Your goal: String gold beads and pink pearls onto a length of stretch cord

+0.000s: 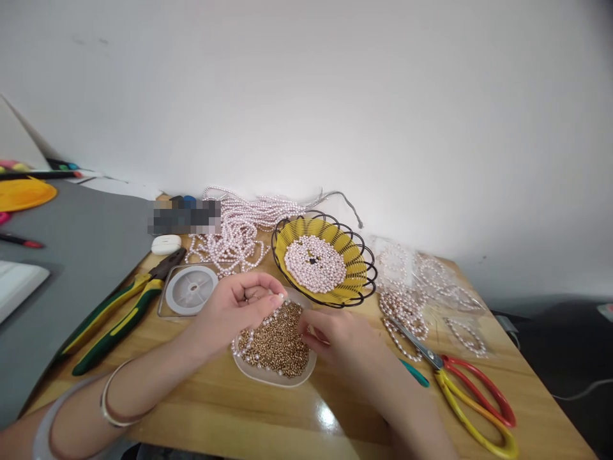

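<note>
My left hand (251, 300) hovers over the far left side of a white dish (275, 378), thumb and fingers pinched on a small pearl bead (281, 296). Whether that bead is on a thread is too small to tell. The dish holds a heap of tiny gold beads (282, 342), with pink-white pearls (245, 345) along its left side, some in a row. At the dish's right side, my right hand (330, 329) dips its curled fingers to the gold beads. Its fingertips are partly hidden, so what they pinch cannot be made out.
Behind the dish stands a yellow basket (354, 262) of loose pink pearls. Pearl strands (234, 223), a thread spool (191, 291) and green-yellow pliers (119, 306) lie left. Bagged bracelets (440, 281), brown-pink strands (405, 313) and red-yellow scissors (460, 390) lie right. A wall rises behind.
</note>
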{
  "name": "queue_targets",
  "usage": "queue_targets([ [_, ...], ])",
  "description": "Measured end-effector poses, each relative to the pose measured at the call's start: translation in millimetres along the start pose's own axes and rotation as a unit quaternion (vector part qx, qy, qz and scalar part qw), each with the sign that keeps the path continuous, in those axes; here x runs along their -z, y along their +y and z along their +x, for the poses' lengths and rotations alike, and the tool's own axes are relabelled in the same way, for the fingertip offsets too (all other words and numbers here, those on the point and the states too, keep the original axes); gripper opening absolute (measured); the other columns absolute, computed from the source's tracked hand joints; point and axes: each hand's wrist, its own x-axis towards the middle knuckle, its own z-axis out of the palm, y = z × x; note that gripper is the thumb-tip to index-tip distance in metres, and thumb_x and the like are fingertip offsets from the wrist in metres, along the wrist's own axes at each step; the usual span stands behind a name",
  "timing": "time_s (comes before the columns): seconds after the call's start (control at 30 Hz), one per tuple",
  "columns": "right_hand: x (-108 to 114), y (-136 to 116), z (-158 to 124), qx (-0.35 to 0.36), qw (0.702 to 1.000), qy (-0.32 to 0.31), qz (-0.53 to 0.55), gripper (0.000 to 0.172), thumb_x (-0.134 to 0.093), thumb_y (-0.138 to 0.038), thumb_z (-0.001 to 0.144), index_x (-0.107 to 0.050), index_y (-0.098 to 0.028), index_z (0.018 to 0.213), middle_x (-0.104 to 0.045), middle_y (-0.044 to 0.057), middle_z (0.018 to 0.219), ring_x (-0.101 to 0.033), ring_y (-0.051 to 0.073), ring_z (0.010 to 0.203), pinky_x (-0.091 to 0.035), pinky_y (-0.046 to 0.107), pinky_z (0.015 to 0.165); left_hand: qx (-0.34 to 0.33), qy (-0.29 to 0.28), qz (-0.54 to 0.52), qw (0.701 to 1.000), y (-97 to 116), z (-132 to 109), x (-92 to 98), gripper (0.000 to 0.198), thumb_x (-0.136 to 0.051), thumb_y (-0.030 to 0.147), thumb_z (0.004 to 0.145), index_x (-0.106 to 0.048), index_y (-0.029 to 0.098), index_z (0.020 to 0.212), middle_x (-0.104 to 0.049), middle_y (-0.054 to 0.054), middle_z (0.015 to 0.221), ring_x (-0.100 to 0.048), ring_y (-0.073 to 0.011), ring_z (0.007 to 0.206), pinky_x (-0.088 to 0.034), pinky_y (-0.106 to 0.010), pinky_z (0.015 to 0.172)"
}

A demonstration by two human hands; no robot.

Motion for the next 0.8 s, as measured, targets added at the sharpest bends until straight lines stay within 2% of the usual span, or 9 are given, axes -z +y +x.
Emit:
queue_targets([
  [0.13,-11,-5,7,0.011,1.000,-0.026,-0.003,0.028,-0.057,0.004,0.078,-0.058,-0.020,0.065,-0.064,-0.001,0.061,-0.052,0.013,0.052,-0.026,0.026,0.051,-0.003,-0.004,0.001,1.000,0,0,1.4,0.018,-0.075,0.034,0.080,-0.067,0.017,0.081,-0.039,0.009,0.051,-0.031,-0.0054,0.044,-0.022,-0.016,0.040],
  [0.33,-22,-5,11,-0.006,0.998,-0.048,-0.028,0.026,-0.057,0.004,0.080,-0.057,-0.020,0.069,-0.068,0.001,0.067,-0.055,0.014,0.055,-0.019,0.029,0.051,-0.005,-0.008,0.000,1.000,0,0,1.4,0.018,-0.075,0.033,0.080,-0.067,0.016,0.083,-0.040,0.009,0.052,-0.032,-0.0051,0.046,-0.025,-0.015,0.042],
  [0.53,-21,-8,8,-0.018,0.998,-0.044,-0.029,0.023,-0.060,0.001,0.084,-0.056,-0.019,0.072,-0.067,-0.001,0.070,-0.054,0.013,0.056,-0.021,0.028,0.053,-0.005,-0.019,-0.013,1.000,-3,2,1.2,0.019,-0.075,0.033,0.081,-0.066,0.016,0.084,-0.041,0.010,0.053,-0.033,-0.0053,0.047,-0.029,-0.015,0.043],
  [0.8,-20,-5,9,0.015,1.000,-0.022,0.002,0.022,-0.060,0.003,0.081,-0.058,-0.018,0.077,-0.065,0.001,0.085,-0.059,0.014,0.063,-0.028,0.026,0.055,-0.003,-0.024,-0.034,0.999,-7,1,3.4,0.018,-0.073,0.033,0.084,-0.065,0.017,0.086,-0.037,0.012,0.050,-0.028,-0.0043,0.043,-0.024,-0.015,0.042],
])
